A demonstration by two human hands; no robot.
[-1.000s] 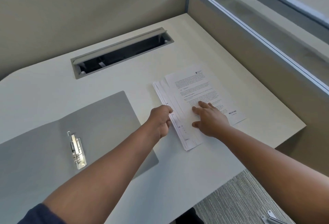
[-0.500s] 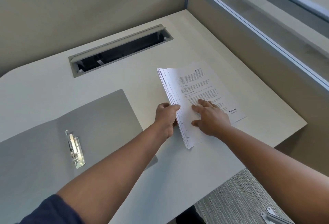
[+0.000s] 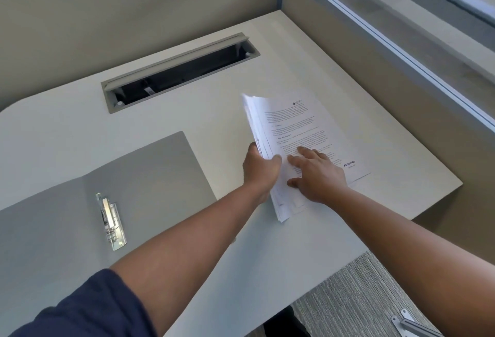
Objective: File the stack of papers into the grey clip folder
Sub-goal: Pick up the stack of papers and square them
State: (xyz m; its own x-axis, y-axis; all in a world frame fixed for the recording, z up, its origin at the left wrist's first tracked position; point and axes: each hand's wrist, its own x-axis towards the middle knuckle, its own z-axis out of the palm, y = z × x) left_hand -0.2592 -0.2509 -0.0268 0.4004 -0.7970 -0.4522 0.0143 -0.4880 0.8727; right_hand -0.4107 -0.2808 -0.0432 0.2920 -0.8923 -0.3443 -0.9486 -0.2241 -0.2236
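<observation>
A stack of printed white papers lies on the right half of the desk, its left edge lifted off the surface. My left hand grips that raised left edge, thumb on top and fingers underneath. My right hand rests flat on the top sheet with fingers spread, pressing it down. The grey clip folder lies open on the left of the desk, with its metal clip near the fold, well apart from both hands.
An open cable slot is cut into the white desk behind the folder and papers. Beige partition walls close the back and right, with a glass strip on the right. Carpet shows below the desk's near edge.
My left hand has closed on the stack's left edge and lifted it, so the sheets now tilt up on that side. My right hand has stayed on the top sheet.
</observation>
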